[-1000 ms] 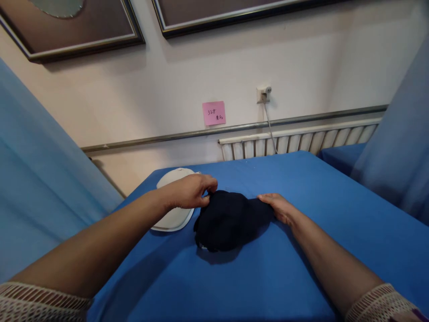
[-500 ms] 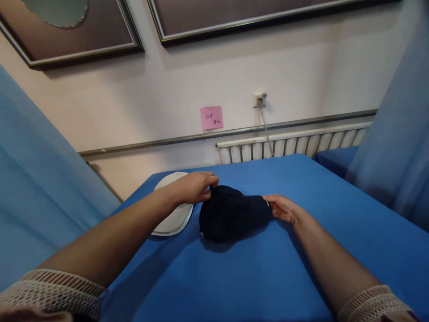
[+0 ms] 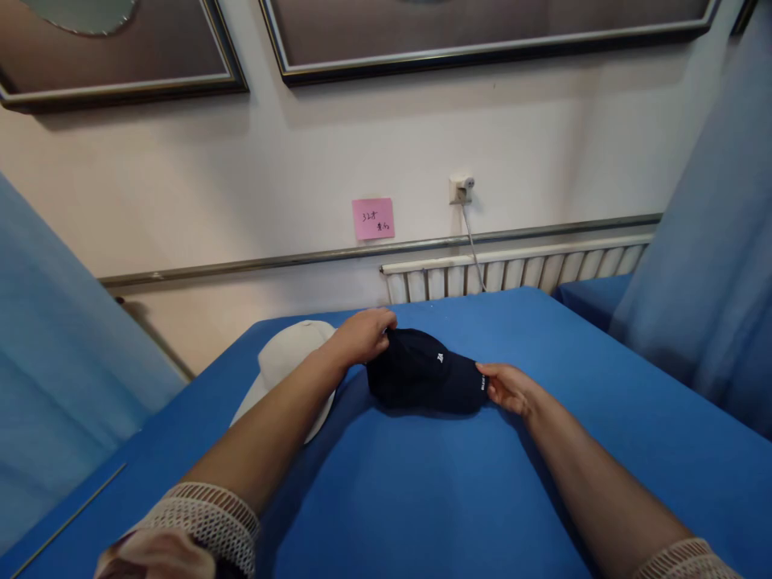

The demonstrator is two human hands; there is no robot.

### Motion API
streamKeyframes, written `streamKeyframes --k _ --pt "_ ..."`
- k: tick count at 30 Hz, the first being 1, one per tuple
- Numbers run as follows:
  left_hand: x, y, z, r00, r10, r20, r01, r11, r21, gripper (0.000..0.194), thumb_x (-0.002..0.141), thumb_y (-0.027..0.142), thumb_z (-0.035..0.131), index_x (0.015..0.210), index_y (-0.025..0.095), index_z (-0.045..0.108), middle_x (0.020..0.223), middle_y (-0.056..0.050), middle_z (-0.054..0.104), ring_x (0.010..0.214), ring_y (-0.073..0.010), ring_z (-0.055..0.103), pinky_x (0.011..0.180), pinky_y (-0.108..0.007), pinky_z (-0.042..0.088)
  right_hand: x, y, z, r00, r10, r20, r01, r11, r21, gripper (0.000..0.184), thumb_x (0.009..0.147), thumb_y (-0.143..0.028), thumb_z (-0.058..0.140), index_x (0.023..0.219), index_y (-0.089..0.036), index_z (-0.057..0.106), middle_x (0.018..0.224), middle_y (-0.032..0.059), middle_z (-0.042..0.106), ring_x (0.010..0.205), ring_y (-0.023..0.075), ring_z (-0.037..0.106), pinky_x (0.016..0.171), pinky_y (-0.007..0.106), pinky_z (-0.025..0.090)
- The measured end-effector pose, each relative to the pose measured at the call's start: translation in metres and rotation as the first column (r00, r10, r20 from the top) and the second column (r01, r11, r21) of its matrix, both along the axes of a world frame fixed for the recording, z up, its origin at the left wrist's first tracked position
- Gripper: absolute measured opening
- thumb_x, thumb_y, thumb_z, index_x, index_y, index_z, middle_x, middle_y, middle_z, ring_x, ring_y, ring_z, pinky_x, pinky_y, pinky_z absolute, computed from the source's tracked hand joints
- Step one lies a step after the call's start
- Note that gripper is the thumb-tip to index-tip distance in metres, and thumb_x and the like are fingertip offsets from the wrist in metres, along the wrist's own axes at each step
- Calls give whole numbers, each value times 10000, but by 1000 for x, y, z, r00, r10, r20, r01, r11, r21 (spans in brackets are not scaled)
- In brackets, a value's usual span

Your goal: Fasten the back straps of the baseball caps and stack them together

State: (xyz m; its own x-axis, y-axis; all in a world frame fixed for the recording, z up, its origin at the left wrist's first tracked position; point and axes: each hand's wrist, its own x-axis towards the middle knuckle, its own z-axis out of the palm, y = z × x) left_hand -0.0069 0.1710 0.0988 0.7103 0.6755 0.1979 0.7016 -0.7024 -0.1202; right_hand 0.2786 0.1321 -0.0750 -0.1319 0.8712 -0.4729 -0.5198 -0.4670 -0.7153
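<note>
A dark navy baseball cap (image 3: 416, 378) is held between my two hands over the blue-covered table (image 3: 434, 498), its brim pointing right. My left hand (image 3: 367, 334) pinches the back of the crown. At the other end, my right hand (image 3: 510, 388) grips the brim tip, thumb on top. A small white emblem shows on the crown front, and white lettering runs along the brim edge. To the left lies a white hat (image 3: 289, 350) with a brim, partly hidden behind my left forearm.
Blue curtains hang at the left (image 3: 48, 354) and right (image 3: 693, 265). Behind the table are a wall rail (image 3: 271, 262), a white radiator (image 3: 543, 269) and a socket (image 3: 461, 190) with a plugged-in cord. A pink note (image 3: 373, 219) is on the wall. A thin rod (image 3: 69, 519) lies at lower left.
The navy cap has turned so its emblem and brim lettering now show. Both hands keep their hold. The view has shifted, and more of the white hat's crown is visible.
</note>
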Motion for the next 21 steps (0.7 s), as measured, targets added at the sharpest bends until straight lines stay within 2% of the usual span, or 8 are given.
streamKeyframes --k 3,6,8,11,13,15,18,21 --pt "3 4 -8 982 47 182 -50 999 14 276 756 119 484 1011 177 575 959 -62 612 873 -200 567 794 -315 440 4 6 -1 989 -146 -12 147 988 53 116 827 -129 644 757 -171 563 582 -28 591 435 67 550 367 110 429" --pt "14 3 -30 865 126 485 -137 990 -11 283 808 161 472 1080 167 549 1026 -72 606 882 -178 573 826 -319 454 9 11 -2 954 -296 -41 298 951 85 140 840 -146 637 751 -187 537 578 -43 569 450 67 545 382 115 445" --pt "26 -1 -57 766 184 616 -164 982 -88 258 821 173 470 1064 165 554 999 -65 610 854 -164 577 827 -318 462 13 14 -3 917 -393 -64 398 913 91 149 851 -145 623 757 -195 519 577 -55 555 451 65 536 390 118 453" --pt "48 -11 -109 706 288 647 -110 947 -301 270 788 134 476 1038 171 567 906 -40 621 793 -155 589 778 -311 481 20 21 -7 847 -523 -96 530 843 85 160 887 -136 566 760 -203 494 591 -64 549 454 57 529 410 118 467" --pt "59 -18 -139 728 325 604 -90 918 -386 250 781 107 462 989 171 585 875 -42 627 788 -161 596 770 -313 483 29 28 -9 799 -591 -109 599 797 76 181 914 -131 515 752 -204 482 596 -65 543 457 53 527 427 119 477" --pt "65 -24 -158 825 207 526 18 920 -391 204 767 93 486 904 181 609 912 -50 642 890 -180 596 862 -332 458 44 38 -9 754 -648 -113 656 751 71 205 928 -132 488 737 -204 467 588 -69 526 452 48 517 444 120 487" --pt "65 -24 -166 870 114 480 94 917 -388 174 775 106 496 870 188 617 938 -50 648 934 -187 585 898 -335 435 77 60 -5 687 -720 -104 727 683 72 227 939 -142 477 723 -202 440 581 -80 494 441 38 492 458 115 490" --pt "62 -18 -163 870 124 478 94 909 -407 168 783 112 483 856 192 612 923 -44 648 915 -181 585 864 -320 439 113 86 -1 636 -767 -83 772 632 72 217 948 -153 472 738 -195 444 603 -81 484 448 29 482 459 106 474"
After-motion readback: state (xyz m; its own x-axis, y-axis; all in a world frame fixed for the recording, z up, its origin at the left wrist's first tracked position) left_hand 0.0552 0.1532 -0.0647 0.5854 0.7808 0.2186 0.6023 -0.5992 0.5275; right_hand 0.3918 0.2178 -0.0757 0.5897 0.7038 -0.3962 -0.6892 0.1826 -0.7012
